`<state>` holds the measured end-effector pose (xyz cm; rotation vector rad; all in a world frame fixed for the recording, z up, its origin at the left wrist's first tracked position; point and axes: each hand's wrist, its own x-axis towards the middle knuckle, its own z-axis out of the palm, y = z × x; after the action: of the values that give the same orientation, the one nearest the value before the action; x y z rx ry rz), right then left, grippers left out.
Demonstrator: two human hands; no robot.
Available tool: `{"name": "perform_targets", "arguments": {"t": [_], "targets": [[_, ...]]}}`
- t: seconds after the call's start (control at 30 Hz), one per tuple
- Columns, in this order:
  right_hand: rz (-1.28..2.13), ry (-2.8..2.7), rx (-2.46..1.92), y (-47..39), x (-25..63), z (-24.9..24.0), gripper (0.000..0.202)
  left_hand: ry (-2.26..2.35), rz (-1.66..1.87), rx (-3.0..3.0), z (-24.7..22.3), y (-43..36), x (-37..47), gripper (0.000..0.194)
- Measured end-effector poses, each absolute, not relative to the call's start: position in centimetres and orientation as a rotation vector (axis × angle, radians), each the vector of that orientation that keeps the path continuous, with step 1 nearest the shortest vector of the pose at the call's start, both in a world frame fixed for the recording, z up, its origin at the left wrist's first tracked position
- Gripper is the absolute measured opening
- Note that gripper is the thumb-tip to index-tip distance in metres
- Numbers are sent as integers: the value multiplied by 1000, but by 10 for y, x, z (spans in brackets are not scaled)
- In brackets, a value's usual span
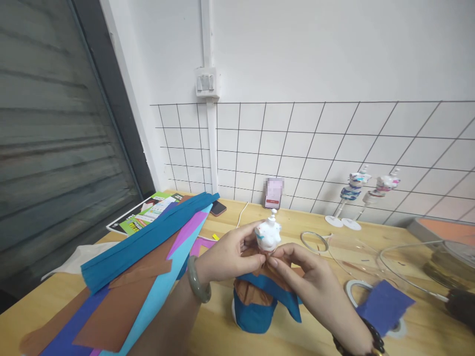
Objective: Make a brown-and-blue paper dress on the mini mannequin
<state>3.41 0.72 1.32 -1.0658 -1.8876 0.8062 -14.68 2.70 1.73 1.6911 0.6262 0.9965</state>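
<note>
A small white figure (268,236) with blue and red specks and a stacked knob on top stands upright between my hands. Below it, brown and teal paper (254,316) wraps a rounded body, and a teal strip (289,296) hangs off to the right. My left hand (232,252) is closed around the figure's neck, thumb pressed on the brown paper. My right hand (309,279) pinches that brown paper just under the figure's head, its fingertips close to my left thumb.
Colored paper sheets (148,296) and magazines lie at left. A lit phone (273,194) leans on the wall grid; a dark phone (218,208) lies flat. Two similar figures (351,193) stand at back right. Tape rings (314,242), a blue-violet piece (386,306) and a cable are at right.
</note>
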Motion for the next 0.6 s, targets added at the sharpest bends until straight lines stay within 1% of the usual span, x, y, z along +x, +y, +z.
{"name": "perform_targets", "arguments": {"t": [0.13,0.47,0.6], "targets": [[806,-1869,-1053,9,34,11,18,633,991,1700,19,26,-146,63],[931,-1763,-1049,10,34,4,20,611,969,1678,21,24,-145,55],[913,-1713,-1058,10,32,5,22,603,986,1637,19,24,-144,56]]}}
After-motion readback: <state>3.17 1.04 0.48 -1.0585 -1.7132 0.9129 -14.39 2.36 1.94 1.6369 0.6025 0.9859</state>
